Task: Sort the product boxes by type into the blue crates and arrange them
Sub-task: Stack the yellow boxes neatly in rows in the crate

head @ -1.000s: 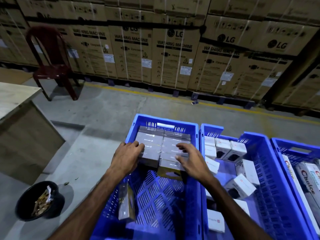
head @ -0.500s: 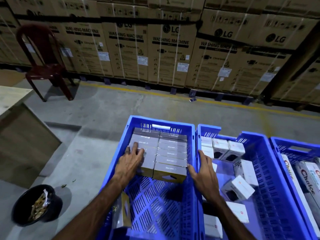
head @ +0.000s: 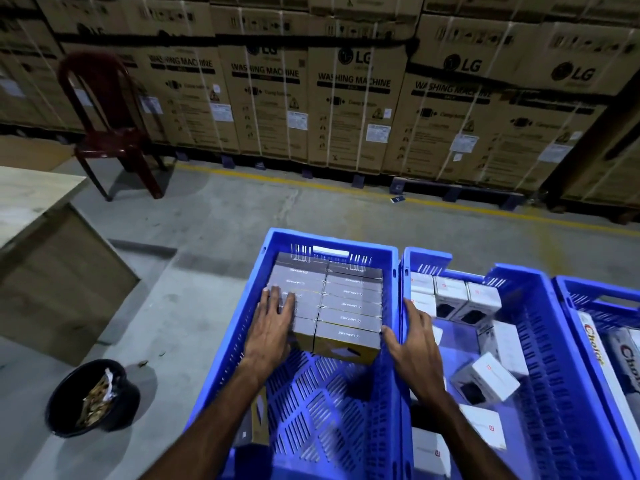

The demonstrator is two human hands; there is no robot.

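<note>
in the head view three blue crates are seen side by side on the grey concrete floor: the left crate, the middle crate and the right crate, the last cut off by the frame edge. all are of slotted plastic with perforated walls and floors.

in the far half of the left crate the grey boxes are packed in two columns; six are counted in the right column, while the left column is partly covered and cannot be counted surely. they are flat, rectangular cartons with small white lettering. one more dark box is stood on edge against the near left wall.

about ten white boxes are seen in the middle crate, some lined up at the far end, others lying loose and tilted. long cartons with red lettering lie in the right crate; their number cannot be told.

the left hand is laid flat on the left column of grey boxes, fingers straight and close together. the right hand is held open at the wall between the left and middle crates, fingers slightly spread, thumb touching the nearest grey box's right corner; nothing is gripped.

a round black bin with scraps stands to the left.
</note>
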